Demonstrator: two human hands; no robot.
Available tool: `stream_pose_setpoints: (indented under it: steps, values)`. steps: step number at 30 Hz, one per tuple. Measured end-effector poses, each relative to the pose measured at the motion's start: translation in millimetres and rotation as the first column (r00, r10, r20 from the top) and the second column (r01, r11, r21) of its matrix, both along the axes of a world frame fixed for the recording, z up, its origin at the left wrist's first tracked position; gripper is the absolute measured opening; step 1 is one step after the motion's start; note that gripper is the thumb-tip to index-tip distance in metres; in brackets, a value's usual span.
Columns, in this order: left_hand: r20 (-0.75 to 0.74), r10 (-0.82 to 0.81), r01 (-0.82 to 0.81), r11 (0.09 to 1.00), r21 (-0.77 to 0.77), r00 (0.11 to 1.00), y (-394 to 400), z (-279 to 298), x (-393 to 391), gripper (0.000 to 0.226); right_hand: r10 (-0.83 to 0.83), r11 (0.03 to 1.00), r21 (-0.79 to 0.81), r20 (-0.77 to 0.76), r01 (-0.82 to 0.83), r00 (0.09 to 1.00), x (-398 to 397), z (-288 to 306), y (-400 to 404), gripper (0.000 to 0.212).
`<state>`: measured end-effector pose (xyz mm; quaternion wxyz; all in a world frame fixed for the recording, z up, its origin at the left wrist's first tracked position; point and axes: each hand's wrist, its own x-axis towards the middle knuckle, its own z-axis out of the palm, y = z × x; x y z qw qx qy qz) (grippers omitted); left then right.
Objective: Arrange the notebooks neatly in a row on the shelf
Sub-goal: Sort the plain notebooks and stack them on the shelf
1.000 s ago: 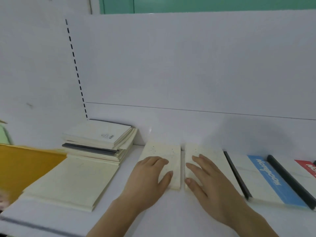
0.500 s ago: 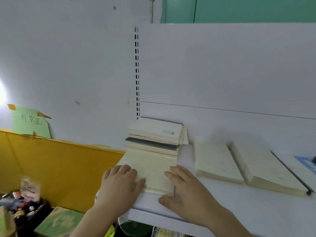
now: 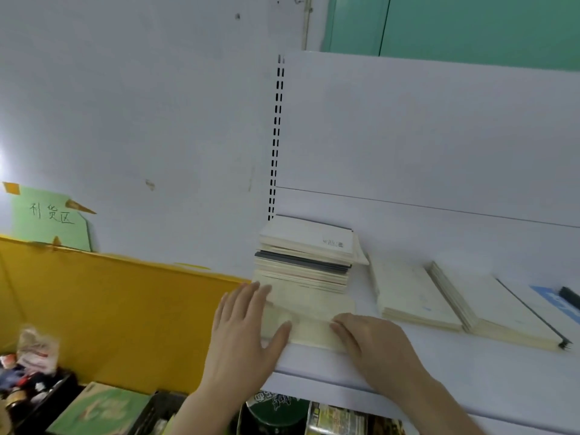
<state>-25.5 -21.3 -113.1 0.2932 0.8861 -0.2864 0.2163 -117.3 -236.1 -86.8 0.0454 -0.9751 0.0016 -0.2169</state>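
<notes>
— At lower centre of the frame, what is held by the left hand (image 3: 248, 328) and right hand (image 3: 373, 343)?

— A cream notebook (image 3: 310, 321) is pressed flat by both, fingers straight, at the shelf (image 3: 423, 372) edge; a second ago two notebooks further right were being squared.

— And outward?

— A stack (image 3: 304, 255) lies behind; aligned notebooks (image 3: 414, 296) lie right. Leftmost straightening is judged next.

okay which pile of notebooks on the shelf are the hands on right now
The low cream pile at the shelf's front left corner, before the tall stack. The left hand and right hand touch it; piles further right lie untouched.
</notes>
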Motion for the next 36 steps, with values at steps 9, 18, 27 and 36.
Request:
stream_pose_setpoints:
  steps: [9,18,27,36]
  values:
    - [-0.476,-0.342,-0.020,0.795,-0.606,0.810,-37.4,48.5,-50.4,0.075,-0.085,0.987,0.160,0.546,-0.004,0.834,-16.1,5.2,60.2,0.029]
    - [-0.506,-0.167,-0.225,0.748,-0.624,0.846,-17.0,44.8,-33.0,0.031,0.031,0.956,0.252,0.427,-0.152,0.904,-11.5,-7.5,40.5,0.030]
    - [-0.465,-0.195,-0.195,0.722,-0.664,0.863,-6.5,41.9,-30.1,0.040,0.128,0.992,0.016,-0.197,-0.127,0.972,17.6,-8.4,-3.2,0.038]
    - [-0.375,-0.267,-0.136,0.627,-0.767,0.888,-14.7,62.6,-36.8,0.035,-0.079,0.995,0.070,0.163,0.068,0.983,5.7,8.2,-11.0,0.029]
